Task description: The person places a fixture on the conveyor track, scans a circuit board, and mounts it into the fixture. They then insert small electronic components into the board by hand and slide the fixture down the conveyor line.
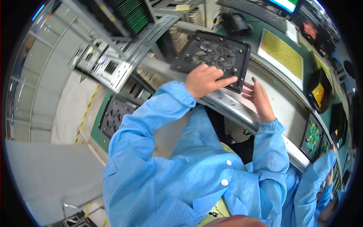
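A black fixture plate [214,56] with cut-outs and screws round its border is tilted over the bench rail. My left hand [204,81] lies over its near edge, fingers curled on the frame and one digit stretched toward the near right corner. Just right of that corner is my right hand [259,97], fingers apart and palm turned toward the plate, with its fingertips close to the edge. The underside of the plate is hidden.
A yellow perforated sheet [283,51] lies on the green bench. Another black fixture [115,113] is at lower left beside a metal rack [109,73]. Green circuit boards [313,136] sit at right, near a co-worker's blue sleeve [315,174]. A black device [235,25] stands behind.
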A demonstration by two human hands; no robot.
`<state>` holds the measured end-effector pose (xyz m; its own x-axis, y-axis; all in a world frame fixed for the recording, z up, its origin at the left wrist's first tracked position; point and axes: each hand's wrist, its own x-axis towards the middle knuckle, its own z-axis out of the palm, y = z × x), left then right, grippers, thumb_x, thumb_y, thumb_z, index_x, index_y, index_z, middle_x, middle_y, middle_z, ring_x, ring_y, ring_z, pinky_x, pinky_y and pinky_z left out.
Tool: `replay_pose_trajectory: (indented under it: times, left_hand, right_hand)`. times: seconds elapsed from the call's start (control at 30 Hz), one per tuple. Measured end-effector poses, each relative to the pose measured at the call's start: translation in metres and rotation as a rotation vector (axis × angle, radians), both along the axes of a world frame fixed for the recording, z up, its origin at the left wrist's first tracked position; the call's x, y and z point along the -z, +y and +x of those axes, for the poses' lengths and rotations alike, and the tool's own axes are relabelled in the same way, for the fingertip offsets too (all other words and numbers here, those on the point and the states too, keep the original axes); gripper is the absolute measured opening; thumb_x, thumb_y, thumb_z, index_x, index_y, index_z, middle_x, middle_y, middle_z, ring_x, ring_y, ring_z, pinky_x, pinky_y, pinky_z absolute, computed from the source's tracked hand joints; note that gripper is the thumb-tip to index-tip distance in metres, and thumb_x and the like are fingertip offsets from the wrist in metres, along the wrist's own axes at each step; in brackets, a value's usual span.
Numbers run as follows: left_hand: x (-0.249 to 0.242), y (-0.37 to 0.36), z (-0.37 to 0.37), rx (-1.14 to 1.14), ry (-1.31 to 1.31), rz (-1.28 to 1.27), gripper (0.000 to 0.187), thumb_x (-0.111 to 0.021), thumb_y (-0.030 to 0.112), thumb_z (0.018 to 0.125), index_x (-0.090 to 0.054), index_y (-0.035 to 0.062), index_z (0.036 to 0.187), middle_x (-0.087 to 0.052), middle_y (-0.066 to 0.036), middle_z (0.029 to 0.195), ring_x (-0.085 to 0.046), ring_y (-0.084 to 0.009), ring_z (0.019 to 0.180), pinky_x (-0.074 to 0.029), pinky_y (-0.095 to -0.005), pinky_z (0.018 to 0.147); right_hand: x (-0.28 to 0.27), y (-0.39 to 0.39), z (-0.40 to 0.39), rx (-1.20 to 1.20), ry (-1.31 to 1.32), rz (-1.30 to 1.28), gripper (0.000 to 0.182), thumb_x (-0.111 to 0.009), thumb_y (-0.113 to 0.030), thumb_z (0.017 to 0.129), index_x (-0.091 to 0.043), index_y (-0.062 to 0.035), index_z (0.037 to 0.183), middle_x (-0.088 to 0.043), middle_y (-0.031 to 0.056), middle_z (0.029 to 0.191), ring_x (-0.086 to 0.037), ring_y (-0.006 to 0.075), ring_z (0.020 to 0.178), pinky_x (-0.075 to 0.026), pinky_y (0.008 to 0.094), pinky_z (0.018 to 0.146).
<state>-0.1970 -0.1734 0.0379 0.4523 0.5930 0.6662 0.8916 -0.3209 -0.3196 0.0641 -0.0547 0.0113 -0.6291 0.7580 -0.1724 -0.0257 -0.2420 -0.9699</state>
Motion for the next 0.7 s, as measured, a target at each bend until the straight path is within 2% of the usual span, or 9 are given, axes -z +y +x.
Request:
replay_pose_trajectory:
  times: [0.03, 0.17, 0.2, 0.3, 0.37, 0.43, 0.53, 0.63, 0.7]
  left_hand:
    - [0.009, 0.025, 0.007, 0.082, 0.017, -0.005, 0.056, -0.060, 0.019, 0.086, -0.063, 0.0310, 0.141, -0.049, 0.005, 0.087, -0.052, -0.0127, 0.078, -0.039, -0.0310, 0.069]
    - [0.029, 0.061, 0.035, 0.233, -0.024, -0.147, 0.054, -0.062, 0.020, 0.086, -0.063, 0.0291, 0.139, -0.055, 0.002, 0.097, -0.056, -0.0161, 0.090, -0.043, -0.0330, 0.079]
    - [0.032, 0.057, 0.039, 0.212, -0.133, -0.444, 0.052, -0.069, 0.025, 0.087, -0.063, 0.0260, 0.139, -0.058, 0.000, 0.104, -0.057, -0.0198, 0.103, -0.041, -0.0393, 0.093]
    - [0.020, 0.047, 0.022, 0.194, -0.349, -0.375, 0.060, -0.074, 0.033, 0.085, -0.062, 0.0248, 0.142, -0.060, -0.003, 0.112, -0.056, -0.0228, 0.112, -0.036, -0.0463, 0.097]
    - [0.018, 0.051, -0.005, -0.113, -0.460, -0.313, 0.057, -0.070, 0.038, 0.091, -0.060, 0.0206, 0.144, -0.059, -0.007, 0.129, -0.052, -0.0272, 0.123, -0.030, -0.0524, 0.103]
    - [0.046, 0.064, -0.039, -0.406, -0.502, -0.090, 0.057, -0.065, 0.036, 0.097, -0.053, 0.0122, 0.147, -0.066, -0.013, 0.119, -0.058, -0.0284, 0.116, -0.030, -0.0516, 0.106]
    - [0.053, 0.062, -0.067, -0.491, -0.743, -0.656, 0.054, -0.058, 0.031, 0.102, -0.048, 0.0061, 0.148, -0.074, -0.014, 0.098, -0.066, -0.0303, 0.100, -0.032, -0.0493, 0.103]
    - [0.056, 0.056, -0.066, -0.534, -0.646, -0.664, 0.053, -0.057, 0.036, 0.104, -0.049, 0.0095, 0.149, -0.075, -0.009, 0.085, -0.067, -0.0287, 0.101, -0.033, -0.0444, 0.105]
    - [0.044, 0.056, -0.065, -0.513, -0.678, -0.756, 0.054, -0.058, 0.036, 0.103, -0.049, 0.0095, 0.149, -0.076, -0.010, 0.093, -0.066, -0.0279, 0.106, -0.031, -0.0460, 0.108]
  right_hand:
    - [-0.003, 0.004, -0.003, -0.022, 0.105, -0.172, 0.056, -0.053, -0.032, 0.109, -0.037, -0.0057, 0.156, -0.062, 0.0158, 0.135, -0.065, 0.0237, 0.118, -0.053, 0.0398, 0.102]
    - [0.009, 0.011, 0.000, 0.111, 0.136, -0.219, 0.054, -0.058, -0.013, 0.105, -0.037, -0.0102, 0.156, -0.063, 0.0089, 0.130, -0.066, 0.0189, 0.113, -0.059, 0.0387, 0.095]
    - [0.007, 0.009, 0.003, 0.127, 0.096, -0.195, 0.055, -0.057, -0.011, 0.105, -0.037, -0.0099, 0.156, -0.064, 0.0092, 0.130, -0.066, 0.0191, 0.113, -0.059, 0.0385, 0.095]
    - [0.011, 0.007, 0.007, 0.153, -0.045, -0.168, 0.057, -0.057, -0.007, 0.104, -0.035, -0.0089, 0.157, -0.065, 0.0102, 0.128, -0.067, 0.0191, 0.111, -0.058, 0.0380, 0.093]
    - [0.011, 0.005, 0.006, 0.146, -0.105, -0.156, 0.060, -0.057, -0.007, 0.104, -0.033, -0.0100, 0.159, -0.065, 0.0105, 0.128, -0.066, 0.0178, 0.110, -0.057, 0.0373, 0.091]
    - [0.000, -0.002, 0.004, 0.121, -0.129, -0.140, 0.064, -0.057, -0.009, 0.104, -0.030, -0.0130, 0.162, -0.065, 0.0104, 0.130, -0.065, 0.0153, 0.110, -0.055, 0.0362, 0.089]
    - [-0.003, -0.011, -0.003, 0.155, -0.153, -0.066, 0.059, -0.059, -0.002, 0.100, -0.036, -0.0032, 0.155, -0.070, 0.0119, 0.113, -0.067, 0.0168, 0.094, -0.055, 0.0308, 0.076]
    - [0.041, 0.002, 0.006, 0.040, -0.247, 0.156, 0.056, -0.061, -0.002, 0.098, -0.039, 0.0019, 0.150, -0.071, 0.0118, 0.101, -0.067, 0.0153, 0.083, -0.052, 0.0296, 0.069]
    - [0.043, -0.001, 0.007, 0.071, -0.345, 0.262, 0.053, -0.062, -0.004, 0.097, -0.042, 0.0050, 0.145, -0.071, 0.0118, 0.093, -0.066, 0.0163, 0.076, -0.051, 0.0307, 0.066]
